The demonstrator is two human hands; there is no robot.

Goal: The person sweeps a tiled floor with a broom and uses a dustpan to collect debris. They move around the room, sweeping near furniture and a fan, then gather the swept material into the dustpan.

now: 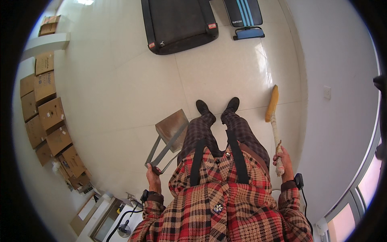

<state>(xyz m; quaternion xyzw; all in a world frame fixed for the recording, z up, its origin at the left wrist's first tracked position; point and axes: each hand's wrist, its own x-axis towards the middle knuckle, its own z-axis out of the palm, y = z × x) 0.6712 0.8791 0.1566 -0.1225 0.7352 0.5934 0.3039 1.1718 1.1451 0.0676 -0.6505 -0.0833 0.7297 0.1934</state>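
My left hand [153, 176] grips the metal frame of a small stool or chair [171, 130] with a brown seat, which hangs at my left beside my leg. On the other side, my right hand [283, 161] is closed around the pale wrapped handle of a long tool [274, 128]. A yellow-orange head [272, 103], perhaps of a brush or broom, is at the tool's far end, low over or on the floor. My two dark shoes stand between the stool and the tool.
Ahead on the tiled floor [130, 90] lies the end of a black treadmill [181, 27], with a black and blue exercise bench [243, 13] to its right. Cardboard boxes [51, 113] are stacked along the left wall. A white wall [335, 127] with a socket runs along my right.
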